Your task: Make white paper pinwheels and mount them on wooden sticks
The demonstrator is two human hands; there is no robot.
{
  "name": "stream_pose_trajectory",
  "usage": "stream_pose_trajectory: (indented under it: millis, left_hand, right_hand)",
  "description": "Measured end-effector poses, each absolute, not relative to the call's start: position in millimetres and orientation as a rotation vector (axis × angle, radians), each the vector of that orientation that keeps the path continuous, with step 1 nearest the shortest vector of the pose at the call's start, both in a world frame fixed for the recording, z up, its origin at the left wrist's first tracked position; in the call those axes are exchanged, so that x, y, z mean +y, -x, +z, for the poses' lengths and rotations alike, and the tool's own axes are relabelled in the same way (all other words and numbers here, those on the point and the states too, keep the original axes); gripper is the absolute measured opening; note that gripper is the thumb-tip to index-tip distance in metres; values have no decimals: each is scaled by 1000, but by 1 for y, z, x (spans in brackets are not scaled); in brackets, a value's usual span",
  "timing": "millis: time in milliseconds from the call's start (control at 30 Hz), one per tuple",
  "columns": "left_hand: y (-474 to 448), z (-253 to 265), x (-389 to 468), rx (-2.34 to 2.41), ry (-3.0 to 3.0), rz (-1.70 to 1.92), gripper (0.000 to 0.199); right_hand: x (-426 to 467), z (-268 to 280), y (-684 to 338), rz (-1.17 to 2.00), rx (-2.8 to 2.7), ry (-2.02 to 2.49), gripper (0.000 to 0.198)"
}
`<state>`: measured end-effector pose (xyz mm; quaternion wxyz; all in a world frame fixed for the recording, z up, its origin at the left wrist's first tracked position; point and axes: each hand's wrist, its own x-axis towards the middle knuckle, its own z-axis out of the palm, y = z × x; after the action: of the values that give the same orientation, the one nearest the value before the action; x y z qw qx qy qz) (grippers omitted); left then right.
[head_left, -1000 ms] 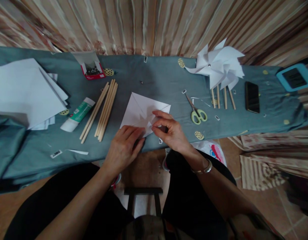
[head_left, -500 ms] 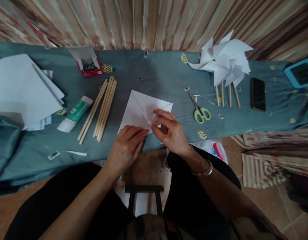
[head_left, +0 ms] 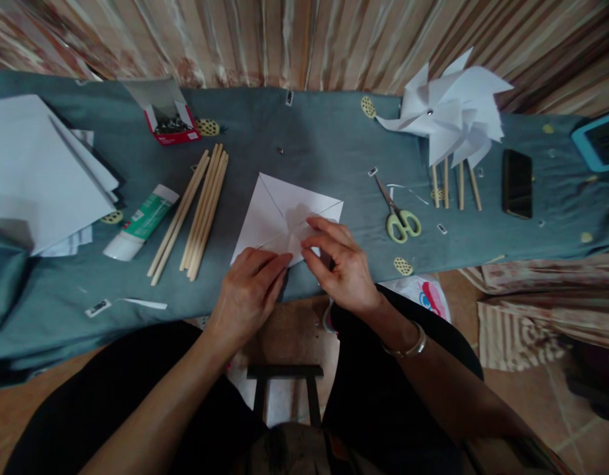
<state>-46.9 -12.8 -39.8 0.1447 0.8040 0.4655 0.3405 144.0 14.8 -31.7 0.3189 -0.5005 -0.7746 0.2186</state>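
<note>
A square sheet of white paper (head_left: 273, 204) lies on the cloth in front of me, with slits or creases running from its corners toward the middle. My left hand (head_left: 249, 280) is closed on its near left part, thumb and fingers together by the near edge. At the near right part, my right hand (head_left: 341, 267) has its thumb and index finger in a loose pinch at the paper, the middle finger resting higher up on it. Both hands cover the near corners. Whatever small bit lies between the right fingertips is hard to make out.
Wooden sticks (head_left: 205, 211), a glue bottle (head_left: 143, 221), an open red box of small metal pieces (head_left: 173, 128) and stacked paper (head_left: 37, 171) lie left. Right are green-handled scissors (head_left: 400, 221), paper pinwheels (head_left: 445, 115) on sticks, and a phone (head_left: 516, 183). A small metal piece (head_left: 280, 151) lies beyond the paper.
My right fingertips have shifted slightly right and loosened a little. My left hand stays almost in place on the paper. The camera view has shifted slightly.
</note>
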Motion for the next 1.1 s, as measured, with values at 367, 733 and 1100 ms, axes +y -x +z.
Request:
stream_pose_trajectory:
  millis: [367,733,1100]
  left_hand:
    - [47,-40,-14,1403,-2343,920,20]
    - [45,-38,-13,1406,-2338,933,18]
    - [46,-37,-11,1405,-2324,905,19]
  right_hand:
    - [15,-35,-142,539,-2102,1270,20]
    - [15,-38,-142,478,-2129,1250,21]
    - [17,-37,-139,490,-2138,1256,22]
